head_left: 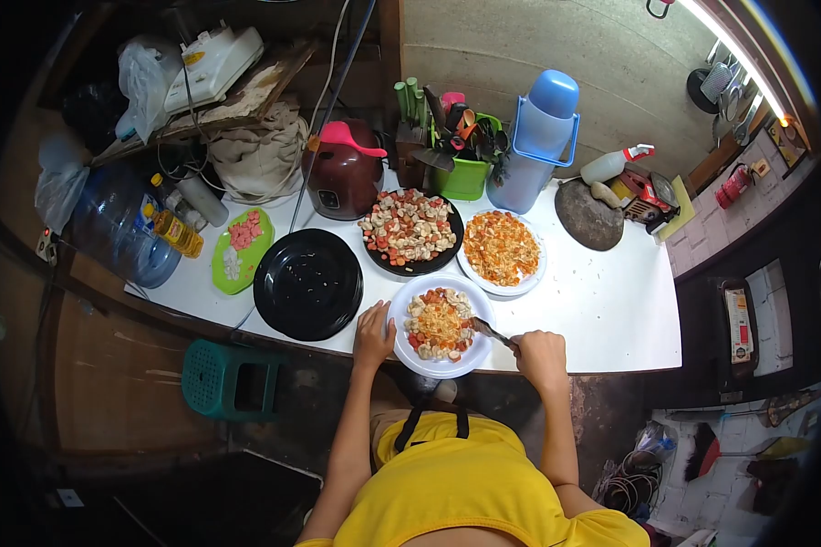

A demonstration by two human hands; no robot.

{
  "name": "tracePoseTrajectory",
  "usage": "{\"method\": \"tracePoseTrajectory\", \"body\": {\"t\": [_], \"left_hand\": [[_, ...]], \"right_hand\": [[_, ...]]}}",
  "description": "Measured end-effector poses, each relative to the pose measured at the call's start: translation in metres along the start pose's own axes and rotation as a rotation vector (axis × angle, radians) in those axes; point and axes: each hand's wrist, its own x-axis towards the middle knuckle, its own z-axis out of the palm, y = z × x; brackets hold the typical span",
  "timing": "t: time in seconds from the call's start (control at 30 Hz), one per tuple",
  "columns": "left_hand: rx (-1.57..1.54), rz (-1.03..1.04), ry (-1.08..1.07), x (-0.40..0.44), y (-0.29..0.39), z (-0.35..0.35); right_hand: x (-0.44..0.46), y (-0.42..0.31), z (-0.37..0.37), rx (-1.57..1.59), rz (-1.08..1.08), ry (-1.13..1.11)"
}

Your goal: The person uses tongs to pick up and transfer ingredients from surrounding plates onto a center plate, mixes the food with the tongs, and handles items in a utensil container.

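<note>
A white plate near the table's front edge holds chopped pale and reddish pieces, with a heap of orange-yellow shreds in the middle. My left hand lies at its left rim, fingers stretched out on the table side and thumb against the edge. In my right hand is a dark-handled serving utensil; its tip reaches into the food, so its exact kind is hidden. Behind stands a black plate piled with chopped pieces. To its right, another white plate carries orange-yellow shreds.
Stacked black plates sit left of my left hand. A green board bears pink and white pieces. Along the back are a rice cooker, a green utensil holder and a blue jug. A green stool stands below the table.
</note>
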Motion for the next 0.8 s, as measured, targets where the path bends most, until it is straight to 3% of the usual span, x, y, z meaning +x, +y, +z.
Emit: {"method": "tracePoseTrajectory", "body": {"t": [0.67, 0.8], "left_hand": [[0.000, 0.008, 0.011, 0.002, -0.002, 0.001], [-0.002, -0.001, -0.002, -0.003, -0.003, 0.001]], "right_hand": [[0.010, -0.009, -0.014, 0.043, -0.045, 0.030], [0.003, -0.006, -0.024, 0.060, 0.029, 0.091]]}}
